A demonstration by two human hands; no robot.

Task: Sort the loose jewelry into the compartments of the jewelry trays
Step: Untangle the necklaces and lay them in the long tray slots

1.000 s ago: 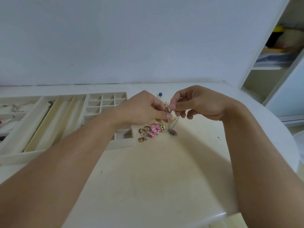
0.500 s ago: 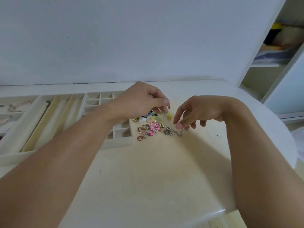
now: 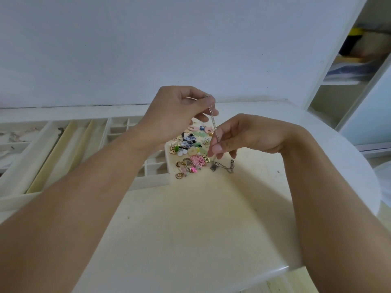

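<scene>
Jewelry trays (image 3: pixel 63 149) sit at the desk's (image 3: pixel 190 229) left edge, with the loose jewelry (image 3: pixel 190 153) heaped just beside them. Left hand (image 3: pixel 175 115) pinches the top of a chain (image 3: pixel 212 119); right hand (image 3: pixel 243 138) pinches it lower, its tail (image 3: pixel 224 166) trailing on the desk. Risk: the tail may snag the heap and drag pieces out when lifted.

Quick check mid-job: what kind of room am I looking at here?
Probably a home room, a bedroom or closet corner: a white round table against a plain wall, cream jewelry trays, and an open shelf unit with folded things.
</scene>
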